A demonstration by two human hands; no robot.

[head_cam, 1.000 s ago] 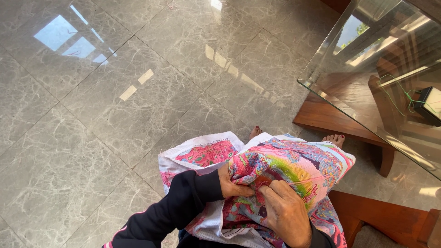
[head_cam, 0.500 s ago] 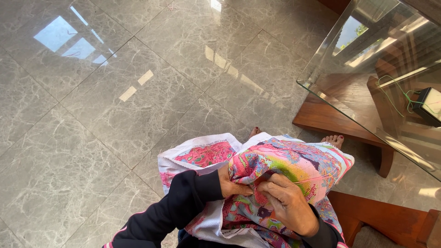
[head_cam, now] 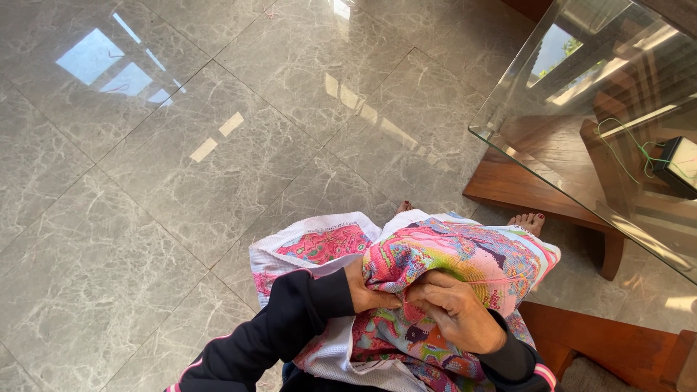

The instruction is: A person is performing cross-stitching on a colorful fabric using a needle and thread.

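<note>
Both hands, the left hand [head_cam: 363, 289] and the right hand [head_cam: 454, 313], are closed in a pinch on the bunched, bright embroidered cloth [head_cam: 465, 258] lying in the person's lap above the grey tiled floor [head_cam: 181, 181].

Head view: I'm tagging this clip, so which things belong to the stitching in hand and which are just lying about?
In the work:
embroidered cloth, bunched on the lap
left hand, gripping a fold
right hand, fingers pinching the cloth

Lying about:
glass table
green thread on the glass
dark box
marble floor
</note>
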